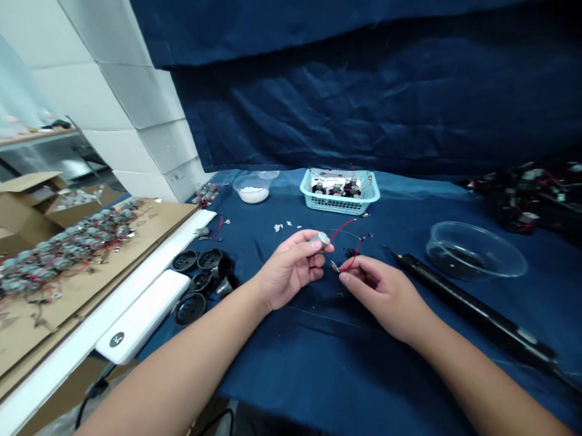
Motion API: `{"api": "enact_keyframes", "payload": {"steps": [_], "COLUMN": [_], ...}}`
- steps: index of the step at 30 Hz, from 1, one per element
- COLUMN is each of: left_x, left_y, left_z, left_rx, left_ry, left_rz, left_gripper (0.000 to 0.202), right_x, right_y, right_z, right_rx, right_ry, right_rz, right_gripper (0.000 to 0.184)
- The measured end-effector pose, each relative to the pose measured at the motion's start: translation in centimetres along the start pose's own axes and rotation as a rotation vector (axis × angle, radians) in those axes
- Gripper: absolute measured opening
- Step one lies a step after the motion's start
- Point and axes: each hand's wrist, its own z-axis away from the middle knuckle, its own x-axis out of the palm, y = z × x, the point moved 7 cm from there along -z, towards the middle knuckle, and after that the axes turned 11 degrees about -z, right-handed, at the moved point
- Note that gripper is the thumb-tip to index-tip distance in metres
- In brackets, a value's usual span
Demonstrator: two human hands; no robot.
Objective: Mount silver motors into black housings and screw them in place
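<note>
My left hand point(297, 263) is closed around a small grey cylindrical motor point(321, 238), its end showing between thumb and fingers. Red and dark wires point(341, 228) run from the motor toward the right. In my right hand point(377, 290), thumb and fingertips pinch a small connector-like part point(335, 267) with a red wire attached. The two hands are close together over the blue cloth, not touching. A little dark clutter lies just behind the right hand, too small to make out.
Behind stands a light-blue basket point(341, 205) of wired parts. A white-filled tub point(252, 192) sits left of it. Black round parts point(190, 308) and a white device point(144, 318) lie left. Right are a black pen-shaped tool point(480, 313) and a clear bowl point(503, 268). Motors point(48, 252) cover cardboard far left.
</note>
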Motion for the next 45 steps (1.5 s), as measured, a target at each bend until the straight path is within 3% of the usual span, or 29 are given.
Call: {"api": "enact_keyframes", "payload": {"steps": [3,7,11,17,27,34,45], "left_x": [0.0,-0.1,0.0,-0.1,-0.1,-0.3,-0.5], "left_y": [0.2,0.2,-0.2,-0.9,-0.9,-1.2,-1.6], "left_z": [0.1,0.1,0.0,0.0,-0.2,-0.4,-0.3], "left_rx": [0.013,0.036,0.057,0.052,0.05,0.017,-0.036], "left_ry": [0.002,0.014,-0.007,-0.004,0.025,0.056,0.11], "left_rz": [-0.004,-0.052,-0.145,-0.232,-0.362,-0.436,-0.451], "left_gripper": [0.035,0.035,0.037,0.043,0.038,0.04,0.041], "right_x": [0.9,1.0,0.1,0.8,1.8,1.3,1.2], "right_y": [0.3,0.6,1.0,0.3,-0.3,0.3,0.2], "right_z": [0.1,0.0,-0.2,-0.1,-0.3,-0.5,-0.3], "right_rx": [-0.039,-0.058,-0.031,-0.046,0.07,0.062,0.054], "right_ry": [-0.085,0.0,0.142,0.094,0.003,0.076,0.101], "right_rz": [0.189,0.189,0.132,-0.005,-0.461,-0.454,-0.42], "right_gripper": [0.025,0.027,0.032,0.021,0.046,0.047,0.03]}}
